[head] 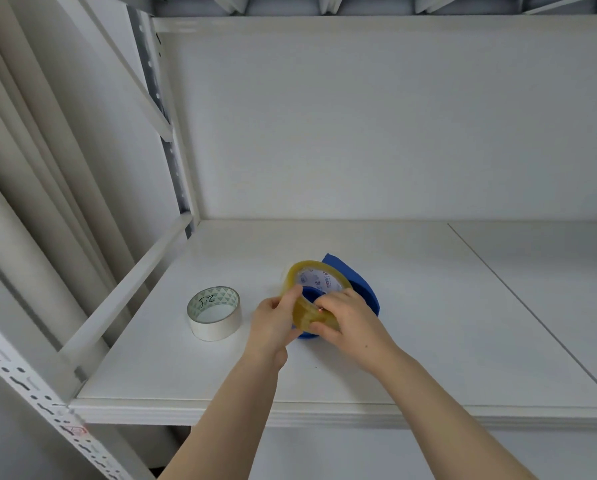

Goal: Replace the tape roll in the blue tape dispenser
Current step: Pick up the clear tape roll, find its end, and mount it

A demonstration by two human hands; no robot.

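Shelf [428, 306]: dispenser [356, 282], blue, centre. Left hand [273, 323] and right hand [349, 317] both closed on clear roll [311, 289] at its hub; seating unclear. White roll [214, 313] lies apart, left.

Left hand [273, 318] and right hand [345, 318] close together, fingers curled.

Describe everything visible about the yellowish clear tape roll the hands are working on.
The clear tape roll is a wide ring of glossy, amber-tinted transparent tape on a white core printed with blue marks. It is tilted, open face toward the camera, against the blue tape dispenser on the white shelf. The left hand pinches its left edge; the right hand grips its lower right rim. A blue part shows through its centre.
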